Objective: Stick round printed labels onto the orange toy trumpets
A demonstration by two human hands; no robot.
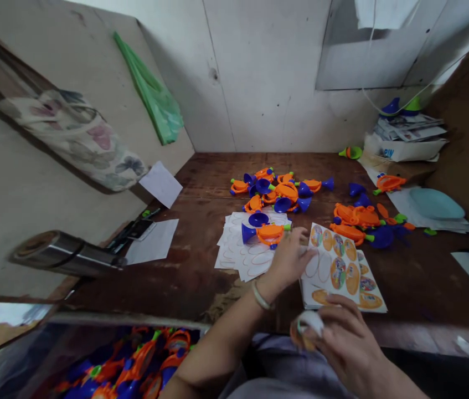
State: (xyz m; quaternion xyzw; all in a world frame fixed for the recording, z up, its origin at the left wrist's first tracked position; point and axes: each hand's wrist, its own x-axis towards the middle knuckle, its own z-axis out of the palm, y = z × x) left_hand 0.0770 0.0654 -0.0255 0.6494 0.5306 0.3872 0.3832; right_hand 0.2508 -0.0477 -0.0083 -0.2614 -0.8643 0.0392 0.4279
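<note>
My left hand [288,260] is open, its fingers apart at the left edge of a sheet of oval stickers [338,260]. Orange and multicoloured ovals fill part of that sheet, while white outlines mark several bare spots. Below it, near my body, my right hand [348,335] is closed on a curled sticker [311,321] with a white back; its printed face is mostly turned away. Just beyond my left hand lies an orange toy trumpet [271,234] with a blue bell, on a pile of used sticker backing sheets [248,260].
More toy trumpets [286,191] are heaped at the back, with orange and blue parts [356,216] on the right. A steel flask [68,252] is at left. Below the table edge sits a bin of toys [130,366]. A pale blue dish [436,204] is far right.
</note>
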